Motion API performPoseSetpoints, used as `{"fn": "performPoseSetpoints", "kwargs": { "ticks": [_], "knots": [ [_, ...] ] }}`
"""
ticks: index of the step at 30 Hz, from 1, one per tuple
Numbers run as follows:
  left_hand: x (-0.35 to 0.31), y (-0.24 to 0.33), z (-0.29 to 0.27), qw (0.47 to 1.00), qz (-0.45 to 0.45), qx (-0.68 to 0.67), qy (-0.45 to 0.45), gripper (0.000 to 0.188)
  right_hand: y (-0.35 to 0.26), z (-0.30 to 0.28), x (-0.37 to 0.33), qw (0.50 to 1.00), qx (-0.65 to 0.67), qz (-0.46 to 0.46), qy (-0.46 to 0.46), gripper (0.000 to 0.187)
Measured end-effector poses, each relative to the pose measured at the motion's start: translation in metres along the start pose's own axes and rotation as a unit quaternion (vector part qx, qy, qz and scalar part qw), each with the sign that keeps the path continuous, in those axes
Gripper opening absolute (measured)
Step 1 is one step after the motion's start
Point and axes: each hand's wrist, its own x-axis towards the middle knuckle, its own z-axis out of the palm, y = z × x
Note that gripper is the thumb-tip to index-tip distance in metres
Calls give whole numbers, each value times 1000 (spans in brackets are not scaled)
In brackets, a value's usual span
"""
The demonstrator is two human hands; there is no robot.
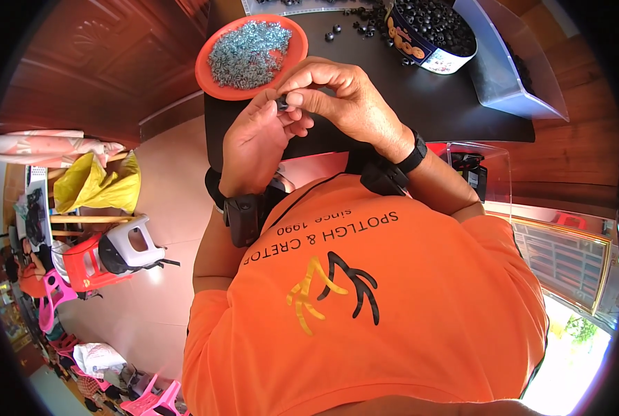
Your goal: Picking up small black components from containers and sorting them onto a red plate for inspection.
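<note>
Both hands meet above the near edge of the dark table [420, 114]. A small black rounded piece [282, 103] sits between their fingertips. My left hand [259, 142] is palm up, with its thumb and fingers closed on the piece from below. My right hand [347, 104] reaches in from the right, thumb and forefinger pinched at the same piece. Just beyond the hands is an orange plate [298, 43] heaped with small shiny silvery metal parts [250, 55]. At the far right stands a round tin [455, 64] full of black knob-like pieces [437, 24].
Loose black pieces [368, 29] lie left of the tin. A translucent plastic bin [493, 62] stands to its right. Another pale tray [288, 7] is at the far edge. A yellow bag [101, 184] and a red-and-grey chair-like object [108, 253] are off to the left.
</note>
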Motion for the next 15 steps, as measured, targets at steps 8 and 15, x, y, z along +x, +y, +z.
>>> {"fn": "performPoseSetpoints", "kwargs": {
  "ticks": [8,15],
  "knots": [
    [1,0,0,1000,0,8,-1,24,6,3,-1,999,-17,-32,25,9],
    [2,-2,0,1000,5,-7,-11,23,4,6,-3,998,13,20,54,12]
  ]
}}
